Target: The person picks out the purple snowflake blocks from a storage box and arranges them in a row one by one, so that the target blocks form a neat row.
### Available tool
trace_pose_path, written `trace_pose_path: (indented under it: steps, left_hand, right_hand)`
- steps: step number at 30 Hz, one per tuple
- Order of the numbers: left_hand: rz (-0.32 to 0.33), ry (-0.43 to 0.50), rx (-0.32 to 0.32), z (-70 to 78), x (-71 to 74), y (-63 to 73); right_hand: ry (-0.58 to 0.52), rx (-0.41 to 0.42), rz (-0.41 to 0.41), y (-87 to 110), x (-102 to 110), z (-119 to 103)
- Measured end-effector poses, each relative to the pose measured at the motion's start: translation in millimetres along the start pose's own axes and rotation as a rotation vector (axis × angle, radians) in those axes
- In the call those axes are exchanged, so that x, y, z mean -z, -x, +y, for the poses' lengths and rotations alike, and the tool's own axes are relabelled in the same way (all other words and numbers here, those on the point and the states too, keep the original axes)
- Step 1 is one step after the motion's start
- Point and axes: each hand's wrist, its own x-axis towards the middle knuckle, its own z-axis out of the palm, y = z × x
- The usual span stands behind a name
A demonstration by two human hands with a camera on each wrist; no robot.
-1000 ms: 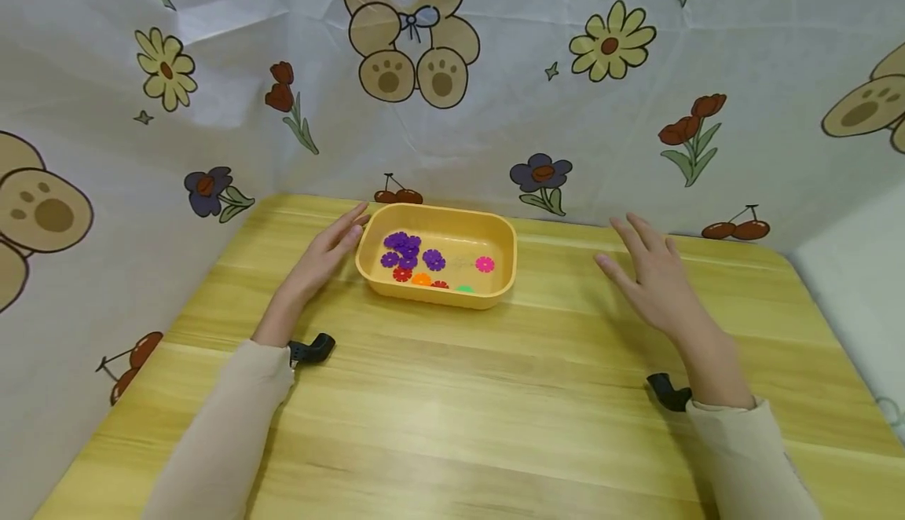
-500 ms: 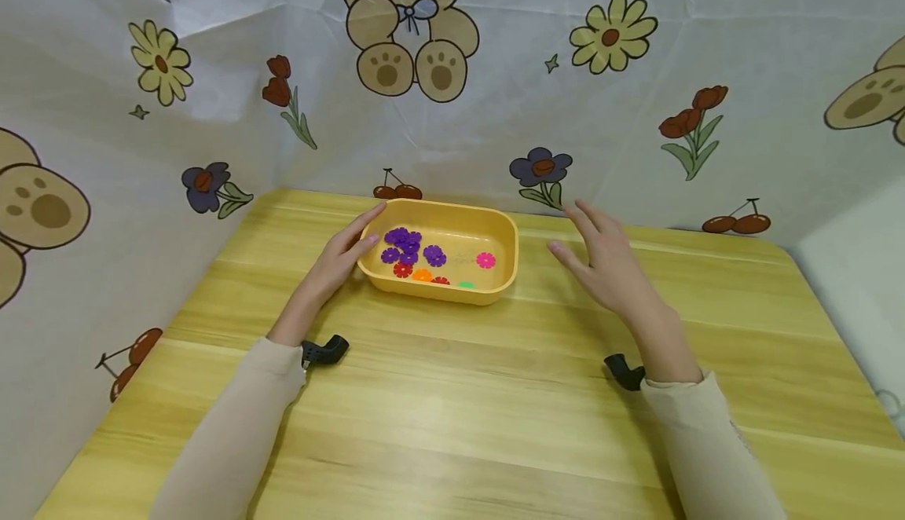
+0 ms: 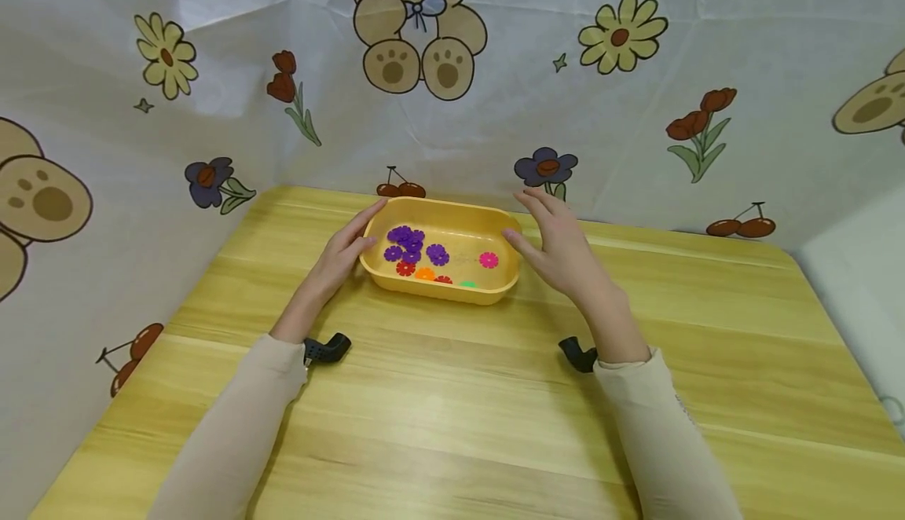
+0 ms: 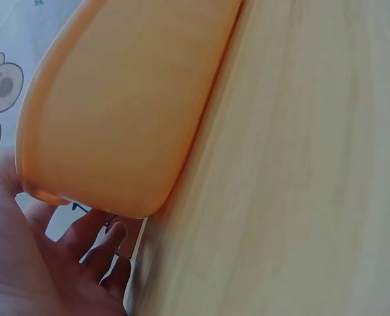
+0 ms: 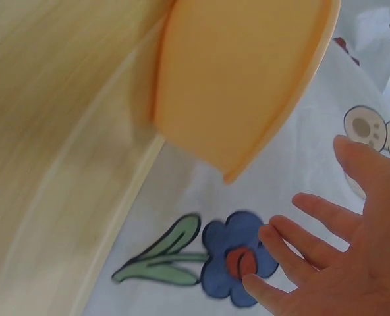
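A yellow plastic tub (image 3: 442, 294) stands toward the back of the wooden table. My left hand (image 3: 332, 265) grips its left end, the thumb over the rim and the fingers along the outside; in the left wrist view this hand (image 4: 43, 257) shows at the tub's end wall (image 4: 116, 118). At the other end, my right hand (image 3: 562, 253) is raised beside the rim with fingers spread. The right wrist view shows a gap between that hand (image 5: 353, 243) and the tub (image 5: 241, 72). Inside lie several purple snowflake discs (image 3: 406, 241), a pink one (image 3: 489, 260), an orange one (image 3: 425, 274), plus red and green ones.
A white cloth with printed bears and flowers (image 3: 622, 33) hangs behind the table (image 3: 438, 410) and along its left side. A black curved piece sits at each wrist, the left (image 3: 328, 348) and the right (image 3: 578, 354).
My right hand has moved left across the table to the tub's right end. My left hand has shifted slightly right and closed onto the left rim. The tub has hardly moved.
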Motion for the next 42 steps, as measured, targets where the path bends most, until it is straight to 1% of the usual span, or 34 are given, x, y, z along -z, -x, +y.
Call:
trace_pose_path:
  steps: [3, 8, 13, 17, 24, 27, 32, 35, 38, 42]
  left_hand:
    - [-0.002, -0.002, -0.015, 1.2, -1.1, -0.7]
    - [0.0, -0.025, -0.021, -0.2, -1.9, -1.7]
    - [0.002, -0.032, -0.021, -2.1, -1.5, -2.3]
    - [0.006, -0.044, -0.016, -1.7, -1.5, -3.0]
    - [0.002, -0.066, -0.027, 1.1, -3.2, -5.3]
    - [0.006, -0.065, -0.024, 0.2, -3.9, -4.7]
    - [0.014, -0.065, -0.015, -0.9, -3.8, -3.3]
    - [0.018, -0.076, -0.012, -0.8, -2.8, -4.1]
    - [0.022, -0.078, -0.011, -0.7, -2.1, -4.2]
    - [0.029, -0.068, -0.002, -2.0, -1.5, -1.7]
  right_hand:
    - [-0.012, 0.006, -0.013, -7.2, -7, -9]
    - [-0.03, 0.008, -0.054, -18.4, -20, -24]
    - [-0.04, -0.026, -0.095, -28.4, -35, -36]
    - [-0.033, -0.047, -0.126, -35.5, -46, -42]
    - [-0.027, -0.057, -0.114, -45.9, -62, -48]
    - [-0.04, -0.084, -0.145, -50.0, -72, -52]
    - [-0.009, -0.173, -0.197, -53.9, -84, -60]
    - [0.005, -0.201, -0.221, -54.9, -90, -62]
    - [0.037, -0.182, -0.258, -55.2, -93, -63]
    - [0.098, -0.131, -0.296, -55.6, -96, -64]
